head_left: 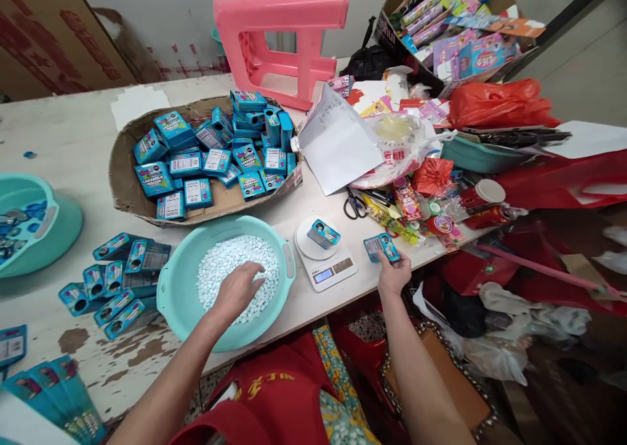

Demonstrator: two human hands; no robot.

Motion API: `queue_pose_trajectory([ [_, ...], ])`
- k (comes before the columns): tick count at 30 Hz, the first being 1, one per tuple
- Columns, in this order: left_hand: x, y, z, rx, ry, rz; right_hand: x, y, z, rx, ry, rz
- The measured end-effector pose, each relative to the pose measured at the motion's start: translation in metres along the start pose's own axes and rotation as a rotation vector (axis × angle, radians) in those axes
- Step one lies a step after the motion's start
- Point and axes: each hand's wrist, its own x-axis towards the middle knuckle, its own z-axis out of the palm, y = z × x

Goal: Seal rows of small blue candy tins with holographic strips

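My left hand (238,290) reaches into a teal basin (176,281) of small white candies (230,259), its fingers curled down into the pile. My right hand (393,274) grips a small blue candy box (381,246) near the table's front edge, right of a white scale (329,270). Another open blue box (324,233) stands on the scale's round pan.
A cardboard tray (122,183) holds several filled blue boxes (210,154). Flat and open blue boxes (115,285) lie left of the basin, beside a second teal basin (63,226). A pink stool (284,33), scissors (353,206), bags and packets crowd the right.
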Motion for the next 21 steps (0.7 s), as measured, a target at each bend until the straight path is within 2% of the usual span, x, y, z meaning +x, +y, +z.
queue_pose_trajectory([
  [3,0.049,0.034,-0.009,-0.091,0.221,0.122,0.000,0.000,-0.001,-0.020,-0.021,0.002],
  [5,0.089,0.063,-0.003,-0.066,0.260,0.268,0.002,-0.001,-0.002,-0.023,-0.037,0.008],
  [6,0.107,0.077,0.002,-0.034,0.228,0.337,0.002,-0.001,-0.003,-0.021,-0.046,0.016],
  [8,0.136,0.100,0.012,0.034,0.082,0.426,0.003,-0.001,-0.005,-0.012,-0.054,0.035],
  [10,0.150,0.112,0.017,0.073,-0.040,0.421,0.004,0.000,-0.009,-0.025,-0.042,0.048],
  [11,0.149,0.112,0.015,0.065,-0.026,0.384,0.005,0.001,-0.011,-0.042,-0.030,0.048],
  [12,0.144,0.109,0.008,0.035,0.027,0.337,0.006,0.004,-0.012,-0.063,-0.020,0.046],
  [14,0.117,0.093,-0.017,-0.075,0.207,0.234,0.010,0.009,-0.014,-0.065,0.003,0.030],
  [17,0.041,0.053,-0.076,-0.299,0.417,0.116,0.015,0.015,-0.012,-0.055,0.049,-0.003],
  [19,-0.023,0.016,-0.115,-0.440,0.424,0.051,0.016,0.009,-0.009,-0.051,0.067,-0.020],
  [21,-0.084,-0.029,-0.137,-0.478,0.322,-0.140,0.013,-0.005,-0.005,-0.039,0.063,-0.035],
])
